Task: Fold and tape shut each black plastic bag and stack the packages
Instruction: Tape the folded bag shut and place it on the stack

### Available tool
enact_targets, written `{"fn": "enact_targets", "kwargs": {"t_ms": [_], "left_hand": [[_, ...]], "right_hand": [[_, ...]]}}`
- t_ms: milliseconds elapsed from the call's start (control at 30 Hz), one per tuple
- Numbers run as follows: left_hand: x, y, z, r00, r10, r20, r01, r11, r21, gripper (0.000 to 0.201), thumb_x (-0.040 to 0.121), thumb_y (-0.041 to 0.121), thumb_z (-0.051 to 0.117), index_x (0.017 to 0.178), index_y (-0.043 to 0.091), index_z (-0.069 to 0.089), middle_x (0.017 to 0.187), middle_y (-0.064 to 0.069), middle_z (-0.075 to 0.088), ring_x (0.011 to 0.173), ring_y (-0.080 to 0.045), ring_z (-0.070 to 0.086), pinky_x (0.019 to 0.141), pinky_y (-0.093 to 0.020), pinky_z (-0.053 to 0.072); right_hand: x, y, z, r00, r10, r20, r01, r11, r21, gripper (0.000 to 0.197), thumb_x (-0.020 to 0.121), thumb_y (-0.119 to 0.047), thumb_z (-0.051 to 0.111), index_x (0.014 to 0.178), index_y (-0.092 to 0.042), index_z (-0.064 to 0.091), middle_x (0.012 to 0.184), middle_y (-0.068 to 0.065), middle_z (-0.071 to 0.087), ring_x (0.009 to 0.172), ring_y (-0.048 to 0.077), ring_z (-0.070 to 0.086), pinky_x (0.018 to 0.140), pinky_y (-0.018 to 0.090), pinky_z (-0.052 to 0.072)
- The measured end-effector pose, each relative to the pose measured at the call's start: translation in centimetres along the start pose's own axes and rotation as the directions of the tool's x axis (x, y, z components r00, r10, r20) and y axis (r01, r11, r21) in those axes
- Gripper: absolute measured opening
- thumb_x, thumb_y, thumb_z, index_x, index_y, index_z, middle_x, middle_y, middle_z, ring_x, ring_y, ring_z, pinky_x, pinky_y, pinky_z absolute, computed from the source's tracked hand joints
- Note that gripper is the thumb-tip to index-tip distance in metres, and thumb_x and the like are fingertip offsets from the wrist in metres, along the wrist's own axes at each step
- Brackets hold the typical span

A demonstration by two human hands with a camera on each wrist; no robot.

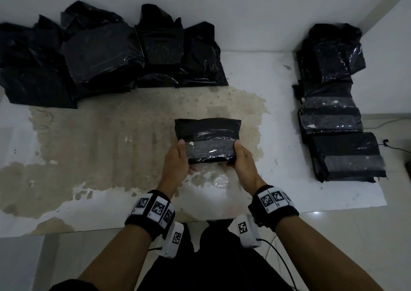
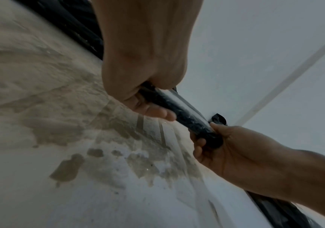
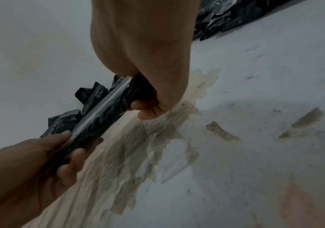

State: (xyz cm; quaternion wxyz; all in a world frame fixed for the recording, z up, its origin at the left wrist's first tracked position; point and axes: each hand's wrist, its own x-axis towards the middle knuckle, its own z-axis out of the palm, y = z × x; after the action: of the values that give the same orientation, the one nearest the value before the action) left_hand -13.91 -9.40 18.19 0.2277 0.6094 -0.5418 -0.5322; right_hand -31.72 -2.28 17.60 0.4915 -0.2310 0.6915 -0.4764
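I hold the folded, taped package [image 1: 206, 141] in a two-sided grip, my left hand [image 1: 178, 161] clamped on one short end and my right hand [image 1: 243, 160] on the other, thumbs on top, fingers curled beneath, lifted just off the tabletop [image 1: 111, 148]. This one looks sealed, so I judge stacking is next. That means carrying it out past my right-hand grip to the stack of taped packages [image 1: 340, 126] and setting it squarely on top.
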Motion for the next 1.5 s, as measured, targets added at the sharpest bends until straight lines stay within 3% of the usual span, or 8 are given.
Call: {"fn": "enact_targets", "kwargs": {"t_ms": [100,233,433,633,967,1200,1333,1500], "left_hand": [[-0.1,0.0,0.6,0.992,0.067,-0.107,-0.059,0.995,0.079,0.070,0.109,0.043,0.022,0.079,-0.010,0.057,0.068,-0.028,0.061,0.060,-0.039,0.061,0.058,-0.048,0.052],[-0.2,0.7,1.1,0.991,-0.007,-0.133,-0.001,0.998,-0.058,0.056,0.111,0.031,0.022,0.079,-0.001,0.054,0.060,-0.019,0.054,0.039,-0.013,0.053,0.040,-0.027,0.044],[0.4,1.4,2.0,0.999,-0.035,-0.015,0.035,0.999,-0.028,0.053,0.107,0.043,0.023,0.087,0.008,0.057,0.076,-0.014,0.064,0.062,-0.031,0.061,0.054,-0.033,0.045],[-0.8,3.6,3.5,0.986,0.111,-0.125,-0.093,0.985,0.144,0.055,0.075,0.066,0.075,0.108,0.027,0.055,0.091,0.019,0.062,0.079,0.005,0.058,0.065,-0.018,0.045],[-0.1,2.7,3.8,0.990,0.142,-0.020,-0.139,0.986,0.092,0.035,0.103,0.043,0.048,0.107,0.009,0.055,0.083,-0.005,0.065,0.055,-0.007,0.060,0.045,-0.012,0.043],[0.2,3.4,6.2,0.980,0.115,0.164,-0.108,0.993,-0.048,0.030,0.109,0.036,0.034,0.105,0.013,0.052,0.076,-0.007,0.062,0.047,-0.011,0.057,0.045,-0.024,0.048],[0.6,4.5,8.6,0.966,0.073,0.248,-0.048,0.993,-0.106,0.029,0.109,0.037,0.033,0.106,0.015,0.052,0.074,-0.011,0.068,0.049,-0.017,0.064,0.047,-0.028,0.054],[0.4,6.9,13.0,0.955,0.054,0.291,-0.007,0.988,-0.157,0.035,0.110,0.036,0.030,0.121,0.010,0.052,0.092,-0.015,0.073,0.061,-0.026,0.072,0.051,-0.030,0.055]], "right_hand": [[-0.3,-0.1,0.1,0.997,0.044,-0.067,-0.041,0.998,0.048,0.051,0.112,-0.037,0.028,0.104,-0.012,0.072,0.098,0.017,0.075,0.087,0.036,0.071,0.087,0.062,0.055],[-0.6,0.3,0.3,0.991,0.082,-0.110,-0.068,0.990,0.123,0.050,0.111,-0.039,0.030,0.101,-0.014,0.072,0.094,0.018,0.075,0.079,0.035,0.069,0.084,0.065,0.056],[-0.2,0.2,-0.7,0.983,0.056,-0.177,-0.051,0.998,0.035,0.059,0.103,-0.063,0.035,0.105,-0.015,0.070,0.098,0.011,0.074,0.079,0.022,0.069,0.079,0.040,0.059],[-0.6,-1.3,-0.5,0.924,-0.215,-0.317,0.099,0.934,-0.344,0.072,0.065,-0.079,0.074,0.109,-0.024,0.059,0.093,-0.012,0.069,0.083,0.005,0.067,0.075,0.026,0.056],[-0.5,-0.9,-1.7,0.923,-0.266,-0.278,0.139,0.904,-0.404,0.037,0.102,-0.050,0.048,0.106,-0.014,0.057,0.087,-0.005,0.065,0.079,0.015,0.064,0.065,0.025,0.049],[0.6,0.2,-5.3,0.914,-0.114,-0.390,0.031,0.976,-0.214,0.059,0.103,-0.059,0.022,0.087,-0.022,0.064,0.084,0.005,0.071,0.077,0.029,0.069,0.069,0.052,0.060],[0.1,-1.8,-8.9,0.955,0.055,-0.290,-0.050,0.998,0.026,0.052,0.111,-0.042,0.024,0.108,-0.014,0.068,0.106,0.016,0.073,0.087,0.032,0.073,0.058,0.034,0.059],[0.5,-3.9,-12.8,0.964,-0.017,-0.267,0.041,0.996,0.084,0.041,0.108,-0.044,0.038,0.115,-0.013,0.065,0.106,0.008,0.072,0.093,0.023,0.072,0.065,0.036,0.061]]}}
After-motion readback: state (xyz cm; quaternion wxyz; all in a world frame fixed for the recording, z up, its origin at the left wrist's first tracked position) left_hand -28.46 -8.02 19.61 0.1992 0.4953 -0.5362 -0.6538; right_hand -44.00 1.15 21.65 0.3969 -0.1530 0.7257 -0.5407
